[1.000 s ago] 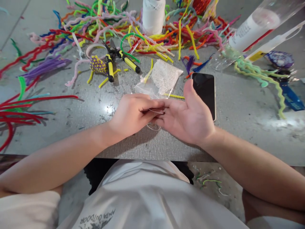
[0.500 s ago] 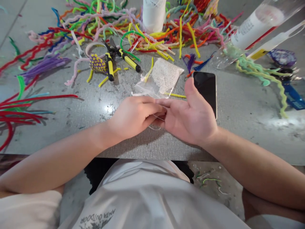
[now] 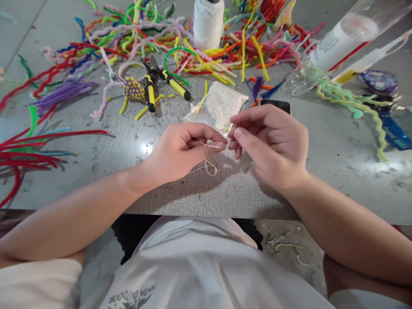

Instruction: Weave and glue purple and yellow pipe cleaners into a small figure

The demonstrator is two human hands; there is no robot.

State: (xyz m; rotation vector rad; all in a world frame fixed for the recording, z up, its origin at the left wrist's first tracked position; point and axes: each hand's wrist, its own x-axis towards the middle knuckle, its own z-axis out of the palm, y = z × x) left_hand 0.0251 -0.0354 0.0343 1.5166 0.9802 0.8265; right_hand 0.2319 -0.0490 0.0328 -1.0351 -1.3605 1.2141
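Observation:
Over the front part of the table, my left hand (image 3: 193,148) is closed in a pinch on a thin white thread (image 3: 210,167). A loose loop of that thread hangs below the fingers. My right hand (image 3: 270,143) is also pinched, its fingertips close beside the left ones. Something small and pale shows at its fingertips, too small to name. Just behind the hands lies a clear bag of tiny white beads (image 3: 222,103). A black-screened phone (image 3: 277,105) is mostly hidden behind my right hand.
Yellow-handled pliers (image 3: 149,92) lie left of the bag, against a yellow-and-purple woven piece (image 3: 133,89). A white thread spool (image 3: 208,23) stands among many coloured pipe cleaners (image 3: 154,32). Red stems (image 3: 28,150) lie at left. A clear bottle (image 3: 344,40) leans at right.
My right hand has turned from an open palm into a pinch, now partly covering the phone. My left hand has tilted, showing the thread at its fingertips and a loop below.

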